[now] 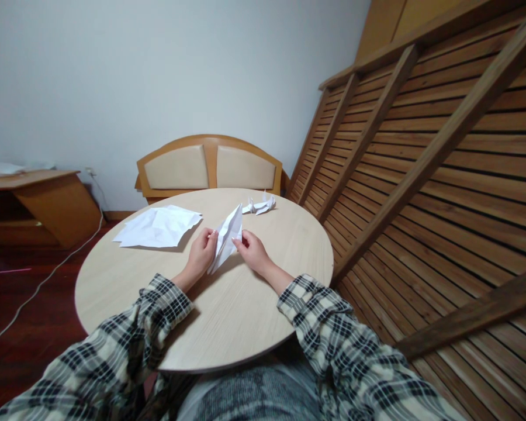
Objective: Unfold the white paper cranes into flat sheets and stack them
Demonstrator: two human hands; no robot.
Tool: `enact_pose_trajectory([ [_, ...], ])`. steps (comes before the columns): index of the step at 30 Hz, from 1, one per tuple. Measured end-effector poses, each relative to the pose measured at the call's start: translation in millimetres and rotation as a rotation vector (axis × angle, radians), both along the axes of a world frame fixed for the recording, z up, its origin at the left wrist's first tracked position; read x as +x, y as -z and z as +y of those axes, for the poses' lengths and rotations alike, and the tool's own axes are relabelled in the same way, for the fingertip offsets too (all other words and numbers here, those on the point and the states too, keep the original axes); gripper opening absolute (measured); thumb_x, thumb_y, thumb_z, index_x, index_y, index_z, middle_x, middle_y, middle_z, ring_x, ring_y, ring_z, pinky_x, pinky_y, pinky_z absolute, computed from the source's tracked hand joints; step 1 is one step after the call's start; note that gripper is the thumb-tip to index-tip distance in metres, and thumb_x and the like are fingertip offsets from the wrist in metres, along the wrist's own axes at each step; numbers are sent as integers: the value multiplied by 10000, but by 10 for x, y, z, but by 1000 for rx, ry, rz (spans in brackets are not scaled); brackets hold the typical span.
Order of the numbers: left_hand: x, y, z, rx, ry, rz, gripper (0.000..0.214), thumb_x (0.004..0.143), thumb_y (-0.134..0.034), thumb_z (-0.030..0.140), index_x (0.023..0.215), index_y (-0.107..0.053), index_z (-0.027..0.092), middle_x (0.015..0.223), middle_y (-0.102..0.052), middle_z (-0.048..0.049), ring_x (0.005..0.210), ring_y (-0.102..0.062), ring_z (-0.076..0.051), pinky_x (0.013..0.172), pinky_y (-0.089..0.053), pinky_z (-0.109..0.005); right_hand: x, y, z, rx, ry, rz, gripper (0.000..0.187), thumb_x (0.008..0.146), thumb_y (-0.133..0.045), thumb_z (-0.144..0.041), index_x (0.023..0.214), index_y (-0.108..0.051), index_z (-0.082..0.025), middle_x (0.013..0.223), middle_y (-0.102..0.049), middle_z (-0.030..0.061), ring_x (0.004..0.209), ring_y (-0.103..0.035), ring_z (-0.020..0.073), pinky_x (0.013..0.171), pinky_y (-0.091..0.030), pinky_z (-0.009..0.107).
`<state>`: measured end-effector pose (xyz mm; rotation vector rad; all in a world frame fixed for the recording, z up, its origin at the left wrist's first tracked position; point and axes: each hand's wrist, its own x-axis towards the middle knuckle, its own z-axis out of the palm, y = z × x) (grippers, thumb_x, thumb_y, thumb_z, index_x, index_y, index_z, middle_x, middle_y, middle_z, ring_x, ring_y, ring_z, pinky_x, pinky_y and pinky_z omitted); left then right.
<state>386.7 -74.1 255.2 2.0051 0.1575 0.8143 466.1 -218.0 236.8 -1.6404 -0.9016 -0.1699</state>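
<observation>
Here, a folded white paper is up between the two hands, above the middle of the table, its long point aimed away from the body. Left hand: grip clamped on the paper's left edge, thumb over the near face. Right hand: grip pinched on the right edge, thumb likewise on the near face. Most other fingers are curled behind or out of sight; inner folds hard to read. Past the paper's tip, small folded white shapes sit near the far rim; they overlap, count unclear. Left of the hands, a loose pile of white sheets, lower layers mostly covered.

Table is round, pale, wood-grained. Plaid sleeves run off the bottom of the view. Behind the table stands a headboard with two cream panels, its lower part hidden, against a pale wall. Right side: a leaning slatted wooden frame, cut off at the edge. Left: a wooden cabinet, also cut off, items on top indistinct. White cable trails over a dark red floor; a thin pink strip there, unidentifiable.
</observation>
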Motion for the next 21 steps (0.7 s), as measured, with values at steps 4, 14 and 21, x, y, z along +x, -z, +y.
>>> enact_pose_trajectory([
  [4,17,6,-9,-144,70,11,318,892,-455,460,703,-475,205,639,-447,27,594,-425,-132,571,-362,-261,7,35,26,64,-136,155,182,834,-570,-366,815,-553,-185,777,-579,3,724,-526,143,682,-441,270],
  [14,38,48,-8,-306,271,23,388,802,-577,545,791,-579,157,714,-565,-8,651,-495,-137,607,-408,-263,10,53,22,160,-207,525,340,751,-707,-364,988,-533,-193,932,-626,25,817,-595,151,607,-489,233],
  [21,44,56,-13,-250,309,101,439,762,-574,601,746,-588,163,646,-534,4,599,-460,-139,560,-383,-268,10,26,39,193,-313,515,312,772,-686,-329,1042,-620,-188,1005,-687,46,853,-613,175,722,-514,285],
])
